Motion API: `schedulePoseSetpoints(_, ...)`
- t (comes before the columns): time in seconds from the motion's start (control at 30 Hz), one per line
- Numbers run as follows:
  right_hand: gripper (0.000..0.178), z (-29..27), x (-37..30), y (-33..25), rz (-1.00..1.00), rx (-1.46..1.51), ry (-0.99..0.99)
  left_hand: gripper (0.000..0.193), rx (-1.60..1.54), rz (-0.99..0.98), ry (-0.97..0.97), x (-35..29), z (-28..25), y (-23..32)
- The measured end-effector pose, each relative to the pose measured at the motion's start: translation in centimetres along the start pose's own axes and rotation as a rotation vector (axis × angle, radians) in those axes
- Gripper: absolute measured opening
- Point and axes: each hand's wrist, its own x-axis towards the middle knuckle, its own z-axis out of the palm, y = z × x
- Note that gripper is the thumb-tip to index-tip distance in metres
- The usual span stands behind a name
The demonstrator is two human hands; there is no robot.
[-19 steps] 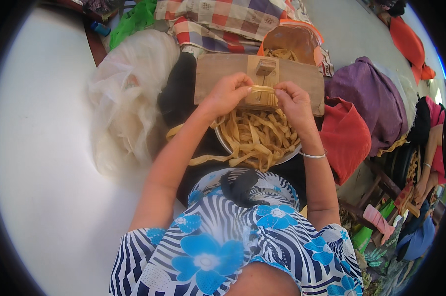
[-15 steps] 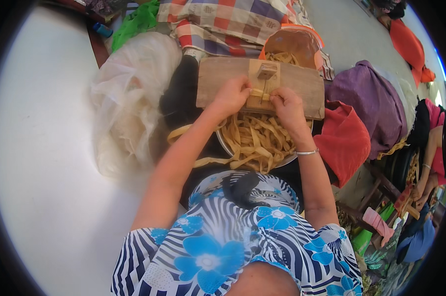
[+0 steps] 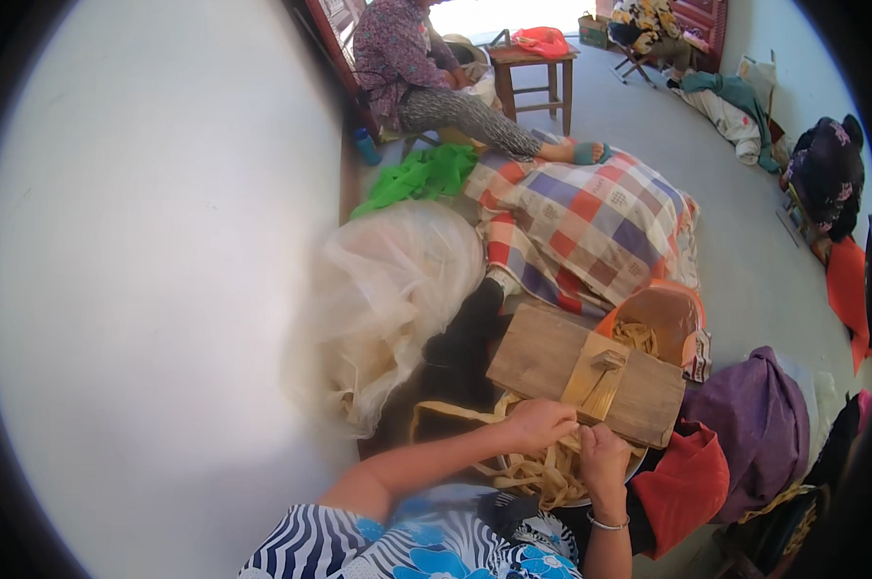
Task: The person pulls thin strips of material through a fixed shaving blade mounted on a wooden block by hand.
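My left hand (image 3: 542,426) and my right hand (image 3: 605,458) meet at the near edge of a wooden board (image 3: 537,352). Both are closed in a pinch on a flat tan strip, mostly hidden by the fingers. On the board sits a paler wooden plate (image 3: 587,383) with a small wooden block (image 3: 607,360) and a thin upright metal piece below it. Under my hands a round basin holds a heap of tan strips (image 3: 542,477). One long strip (image 3: 445,411) loops out to the left, beside my left forearm. A bracelet circles my right wrist.
An orange container (image 3: 682,307) with more strips stands behind the board. Around it lie a checkered cloth bundle (image 3: 590,217), a translucent plastic bag (image 3: 397,289), red cloth (image 3: 687,478) and a purple bundle (image 3: 756,420). People sit farther off, near a wooden stool (image 3: 535,60).
The view has swung up and left, bringing seated people and the stool in. My hands have moved from the middle of the board to its near edge and closer together.
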Motion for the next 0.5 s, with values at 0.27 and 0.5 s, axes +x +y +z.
schedulePoseSetpoints(0.27,0.018,-3.6,-1.8,-3.9,0.555,1.42,-0.076,0.029,-0.639,0.085,-0.127,-1.7,-0.3,3.2)
schedulePoseSetpoints(0.5,0.019,-1.1,0.0,-2.6,0.182,0.33,0.346,0.041,-0.828,0.074,0.018,-2.6,4.0,3.7)
